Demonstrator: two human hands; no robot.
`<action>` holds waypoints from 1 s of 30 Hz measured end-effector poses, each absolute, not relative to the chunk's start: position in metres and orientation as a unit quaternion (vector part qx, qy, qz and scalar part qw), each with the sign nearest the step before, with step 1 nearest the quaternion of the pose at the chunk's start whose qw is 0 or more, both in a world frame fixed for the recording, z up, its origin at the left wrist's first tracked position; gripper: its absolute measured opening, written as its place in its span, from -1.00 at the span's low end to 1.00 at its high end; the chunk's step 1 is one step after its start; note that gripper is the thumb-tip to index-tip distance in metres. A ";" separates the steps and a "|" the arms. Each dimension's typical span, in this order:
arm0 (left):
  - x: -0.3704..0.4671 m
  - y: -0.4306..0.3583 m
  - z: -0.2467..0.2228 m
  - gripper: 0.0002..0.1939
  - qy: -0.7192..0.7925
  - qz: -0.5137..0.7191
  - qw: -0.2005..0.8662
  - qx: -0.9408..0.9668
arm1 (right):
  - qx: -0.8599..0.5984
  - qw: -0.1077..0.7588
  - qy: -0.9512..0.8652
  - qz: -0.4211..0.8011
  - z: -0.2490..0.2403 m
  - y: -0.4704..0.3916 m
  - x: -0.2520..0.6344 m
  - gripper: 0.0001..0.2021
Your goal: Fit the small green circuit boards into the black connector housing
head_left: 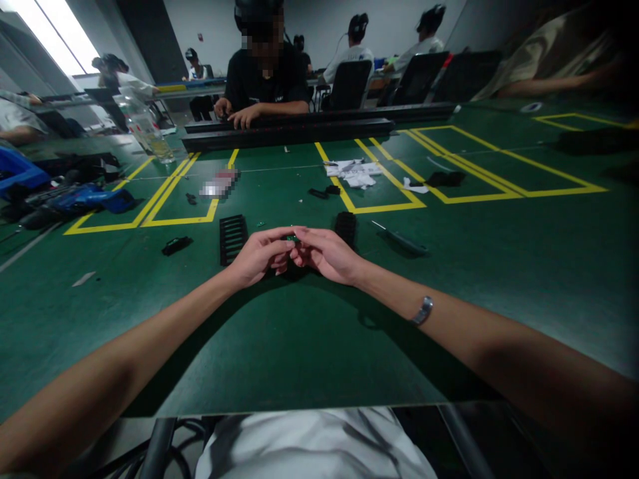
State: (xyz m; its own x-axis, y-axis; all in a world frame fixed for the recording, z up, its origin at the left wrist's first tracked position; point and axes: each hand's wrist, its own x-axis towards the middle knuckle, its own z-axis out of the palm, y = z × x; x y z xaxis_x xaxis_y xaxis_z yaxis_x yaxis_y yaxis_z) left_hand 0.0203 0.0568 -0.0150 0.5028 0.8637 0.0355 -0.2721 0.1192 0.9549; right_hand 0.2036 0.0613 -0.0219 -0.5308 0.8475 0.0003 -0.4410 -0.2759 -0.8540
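My left hand [260, 256] and my right hand [328, 255] meet just above the green table [299, 346]. Between their fingertips shows a small shiny green piece [292, 237], mostly covered, so its kind is unclear. Both hands are closed, thumbs and fingers pinched around it. Beside my left hand lies a black slotted tray [232, 239]. A second black slotted holder [345, 229] sits just behind my right hand, partly hidden by it. A tiny green bit [260, 224] rests beyond my left fingers.
To the right lies a screwdriver [403, 242]; to the left, a small black part [176, 246]. Crumpled white paper [355, 173] is farther back. Long black rails [289, 135] cross the table before a co-worker [267, 80]. A plastic bottle [144, 126] and blue power tools [107, 199] stand left.
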 end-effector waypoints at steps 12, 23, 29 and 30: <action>0.020 0.059 -0.016 -0.51 0.289 0.397 0.697 0.522 | -0.241 0.423 -0.432 0.759 -0.022 0.060 0.202 -0.72; 0.021 0.060 -0.012 -0.46 0.296 0.401 0.708 0.500 | -0.250 0.418 -0.458 0.744 -0.022 0.060 0.202 -0.68; 0.021 0.060 -0.016 -0.46 0.288 0.402 0.684 0.537 | -0.256 0.417 -0.447 0.749 -0.019 0.059 0.203 -0.62; 0.021 0.059 -0.017 -0.47 0.288 0.405 0.671 0.550 | -0.260 0.420 -0.440 0.750 -0.018 0.059 0.203 -0.60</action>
